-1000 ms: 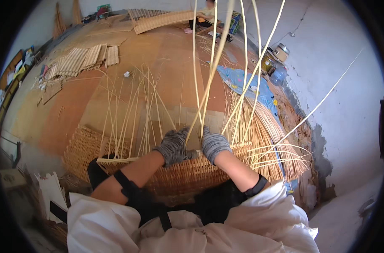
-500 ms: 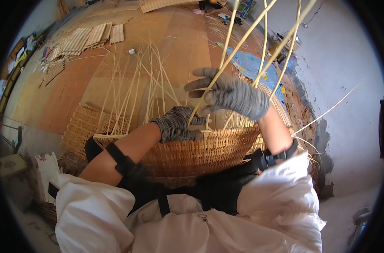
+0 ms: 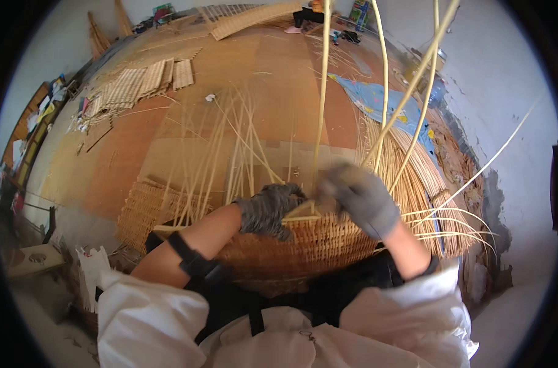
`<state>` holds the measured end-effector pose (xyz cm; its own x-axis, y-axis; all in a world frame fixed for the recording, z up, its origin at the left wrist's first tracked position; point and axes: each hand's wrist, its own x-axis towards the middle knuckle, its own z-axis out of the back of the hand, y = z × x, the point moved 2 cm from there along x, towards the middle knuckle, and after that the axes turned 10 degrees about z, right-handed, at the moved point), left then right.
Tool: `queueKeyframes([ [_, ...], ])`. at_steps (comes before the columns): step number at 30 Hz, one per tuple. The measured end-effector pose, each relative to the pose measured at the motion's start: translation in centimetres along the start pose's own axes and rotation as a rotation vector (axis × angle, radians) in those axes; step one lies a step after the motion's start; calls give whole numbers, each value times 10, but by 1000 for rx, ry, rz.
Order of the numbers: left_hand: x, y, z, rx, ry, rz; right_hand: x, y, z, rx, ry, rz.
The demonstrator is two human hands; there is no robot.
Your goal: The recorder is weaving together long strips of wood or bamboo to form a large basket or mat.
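Observation:
A woven wicker basket point(image 3: 285, 248) lies across my lap, with several pale upright rods rising from its rim. My left hand point(image 3: 268, 211), in a grey knitted glove, is closed over the rim, thumb on the near wall and fingers on the far side. Beside its fingertips, a pale rod point(image 3: 300, 218) lies bent along the rim. My right hand point(image 3: 364, 202), gloved in grey, is just right of it above the rim, next to an upright rod point(image 3: 323, 92). Its fingers are smeared by motion, so what they hold cannot be made out.
A bundle of long rods point(image 3: 413, 184) lies at the right on a blue sheet point(image 3: 377, 101). Woven slat panels point(image 3: 138, 83) are stacked at the far left. A larger panel point(image 3: 254, 21) stands at the back, near a person's leg point(image 3: 306, 17). Rod ends point(image 3: 456, 224) stick out rightward.
My right hand has dropped from above the rim toward it. The rod that slanted up past it no longer stands; a bent rod lies at the rim. The view has shifted.

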<state>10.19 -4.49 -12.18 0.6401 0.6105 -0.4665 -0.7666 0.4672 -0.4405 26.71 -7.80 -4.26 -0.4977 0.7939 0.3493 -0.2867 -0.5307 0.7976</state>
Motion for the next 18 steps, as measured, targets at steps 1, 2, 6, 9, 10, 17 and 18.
queueKeyframes([
  [1,-2,2,-4,75,-163,-139,-42,-28,0,250,-171,-86],
  [2,8,-7,-6,135,-322,-322,-87,-47,1,468,-366,-188],
  [6,10,-31,19,135,-577,-491,-103,-41,-15,789,-646,-95],
  [9,16,-31,16,-419,-12,-349,-113,-32,6,584,-436,-23],
  [10,18,-27,11,-414,3,-344,-127,-44,32,658,-373,-18],
  [17,7,-51,-12,-184,-526,-350,-154,-66,44,808,-794,-198],
  [18,4,-56,-11,-278,-555,-310,-153,-66,45,816,-799,-191],
])
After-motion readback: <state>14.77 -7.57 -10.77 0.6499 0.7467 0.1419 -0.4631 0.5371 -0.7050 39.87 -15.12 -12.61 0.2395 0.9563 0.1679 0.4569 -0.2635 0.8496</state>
